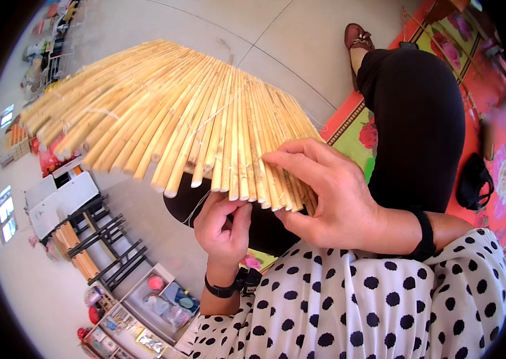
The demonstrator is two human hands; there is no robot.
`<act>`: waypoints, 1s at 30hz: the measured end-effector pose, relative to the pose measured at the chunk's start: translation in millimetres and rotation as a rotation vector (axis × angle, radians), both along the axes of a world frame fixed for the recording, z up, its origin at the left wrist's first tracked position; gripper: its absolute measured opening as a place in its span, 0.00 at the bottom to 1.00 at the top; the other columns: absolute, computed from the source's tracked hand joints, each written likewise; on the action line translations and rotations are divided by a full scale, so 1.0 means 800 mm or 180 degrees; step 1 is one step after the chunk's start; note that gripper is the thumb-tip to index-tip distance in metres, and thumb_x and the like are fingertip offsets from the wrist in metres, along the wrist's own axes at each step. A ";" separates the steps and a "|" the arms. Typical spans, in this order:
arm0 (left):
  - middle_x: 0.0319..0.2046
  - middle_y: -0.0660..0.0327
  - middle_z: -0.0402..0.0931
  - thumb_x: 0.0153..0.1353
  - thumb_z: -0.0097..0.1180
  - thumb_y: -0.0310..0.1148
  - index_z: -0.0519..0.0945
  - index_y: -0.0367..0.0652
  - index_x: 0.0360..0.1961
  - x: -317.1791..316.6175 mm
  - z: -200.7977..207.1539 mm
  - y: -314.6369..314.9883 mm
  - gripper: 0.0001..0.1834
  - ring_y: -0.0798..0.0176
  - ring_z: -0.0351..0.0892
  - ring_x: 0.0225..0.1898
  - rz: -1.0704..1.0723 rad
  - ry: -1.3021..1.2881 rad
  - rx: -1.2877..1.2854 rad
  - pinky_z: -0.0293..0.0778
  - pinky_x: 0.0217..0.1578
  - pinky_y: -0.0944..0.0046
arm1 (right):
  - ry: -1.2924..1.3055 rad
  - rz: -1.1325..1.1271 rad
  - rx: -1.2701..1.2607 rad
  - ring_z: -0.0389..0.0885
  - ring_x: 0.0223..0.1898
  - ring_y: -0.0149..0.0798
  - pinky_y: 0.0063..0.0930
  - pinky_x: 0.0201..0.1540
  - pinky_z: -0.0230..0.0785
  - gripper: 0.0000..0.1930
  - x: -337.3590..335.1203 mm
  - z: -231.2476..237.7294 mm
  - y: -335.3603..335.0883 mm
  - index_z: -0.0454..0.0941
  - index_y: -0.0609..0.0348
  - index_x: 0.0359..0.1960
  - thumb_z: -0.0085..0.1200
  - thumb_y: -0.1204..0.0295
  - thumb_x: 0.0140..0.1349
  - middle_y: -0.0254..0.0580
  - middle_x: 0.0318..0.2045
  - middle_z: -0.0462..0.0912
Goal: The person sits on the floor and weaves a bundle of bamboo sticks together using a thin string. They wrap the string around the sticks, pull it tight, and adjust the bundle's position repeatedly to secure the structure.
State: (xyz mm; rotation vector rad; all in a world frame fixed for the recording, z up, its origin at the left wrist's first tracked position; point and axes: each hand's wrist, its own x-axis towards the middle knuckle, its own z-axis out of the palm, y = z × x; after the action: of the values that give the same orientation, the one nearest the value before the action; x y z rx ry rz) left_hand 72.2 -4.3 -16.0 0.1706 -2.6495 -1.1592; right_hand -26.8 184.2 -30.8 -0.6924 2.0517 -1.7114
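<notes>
A fan-shaped mat of pale yellow stalks (205,113) spreads out in front of me, its stalks laid side by side and tied with thin white thread (211,121). My right hand (334,194) is closed round the mat's right edge, thumb below and fingers on top. Just under the cut near ends, my left hand (224,227) is closed in a pinch, fingers curled against the thumb. A loose thin strand loops beside the left fingers. Whatever lies inside that pinch is hidden.
A red floral mat (355,134) lies on the right, with a black strapped item (474,182) on it. My bent leg (417,113) in black trousers rises beside the stalks. Black metal frames (106,242) and an open drawer unit (151,305) with small goods stand at left on the grey tiled floor (277,36).
</notes>
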 end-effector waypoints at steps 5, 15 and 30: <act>0.36 0.50 0.80 0.54 0.63 0.19 0.78 0.31 0.32 0.013 0.006 -0.006 0.06 0.62 0.79 0.31 0.0099 -0.0235 0.0029 0.72 0.30 0.69 | -0.0081 0.0106 -0.0068 0.75 0.47 0.50 0.37 0.48 0.72 0.28 -0.004 -0.002 -0.001 0.75 0.64 0.52 0.60 0.72 0.45 0.49 0.46 0.75; 0.37 0.50 0.80 0.55 0.62 0.19 0.79 0.30 0.33 0.001 0.019 0.007 0.05 0.64 0.79 0.31 0.0108 -0.0422 0.0004 0.72 0.30 0.71 | -0.0265 0.0254 -0.0450 0.72 0.45 0.46 0.33 0.47 0.70 0.30 -0.010 -0.008 0.002 0.75 0.66 0.55 0.58 0.77 0.44 0.48 0.45 0.71; 0.26 0.55 0.76 0.55 0.60 0.20 0.78 0.37 0.33 -0.029 0.029 0.026 0.04 0.56 0.76 0.24 0.0050 -0.0628 -0.0191 0.71 0.26 0.64 | 0.0132 -0.0060 -0.0548 0.80 0.44 0.44 0.28 0.44 0.73 0.27 -0.015 -0.013 0.005 0.78 0.68 0.50 0.62 0.81 0.42 0.50 0.44 0.77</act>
State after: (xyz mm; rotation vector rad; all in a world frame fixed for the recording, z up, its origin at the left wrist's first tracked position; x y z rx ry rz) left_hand 49.4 16.3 7.3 0.3094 -2.8439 -1.1086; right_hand -39.2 188.3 -41.6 -0.7693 1.9597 -1.9163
